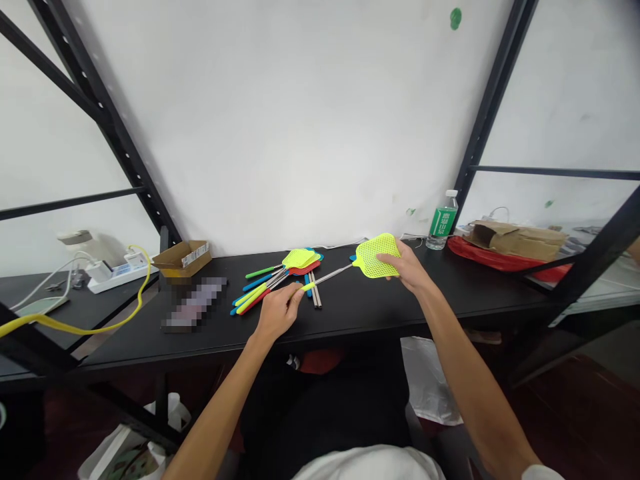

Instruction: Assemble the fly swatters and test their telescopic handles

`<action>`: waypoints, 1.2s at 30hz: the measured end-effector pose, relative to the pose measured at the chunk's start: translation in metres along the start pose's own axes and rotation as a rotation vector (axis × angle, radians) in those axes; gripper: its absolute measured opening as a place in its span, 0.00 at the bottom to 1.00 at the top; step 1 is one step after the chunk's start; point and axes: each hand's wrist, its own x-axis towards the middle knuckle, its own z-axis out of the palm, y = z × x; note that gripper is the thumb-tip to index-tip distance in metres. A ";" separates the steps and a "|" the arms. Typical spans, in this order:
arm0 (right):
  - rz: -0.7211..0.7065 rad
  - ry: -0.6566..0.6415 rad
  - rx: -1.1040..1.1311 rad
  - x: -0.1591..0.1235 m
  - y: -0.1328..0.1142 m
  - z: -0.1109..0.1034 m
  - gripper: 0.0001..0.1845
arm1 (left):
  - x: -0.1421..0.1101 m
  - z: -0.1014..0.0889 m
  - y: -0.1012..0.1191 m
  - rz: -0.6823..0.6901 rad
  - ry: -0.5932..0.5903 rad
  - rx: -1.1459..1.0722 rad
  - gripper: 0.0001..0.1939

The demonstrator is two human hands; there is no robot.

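Hands apart on one yellow swatter (377, 257): left hand (277, 310) clamped on its handle (309, 287), right hand (407, 267) gripping its mesh head. So far only this one in hand; other swatters (300, 261) lie piled just left on black bench (350, 320), two sticks (315, 291) beside them. Further back: cardboard box (183, 259), water bottle (442, 220).
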 end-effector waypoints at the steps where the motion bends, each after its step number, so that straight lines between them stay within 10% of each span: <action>1: 0.004 -0.006 -0.008 0.000 -0.001 0.000 0.23 | 0.000 0.000 0.000 0.000 -0.006 -0.005 0.15; 36: 0.050 -0.068 0.025 0.002 0.006 -0.002 0.23 | -0.002 -0.002 0.005 -0.042 0.034 -0.074 0.12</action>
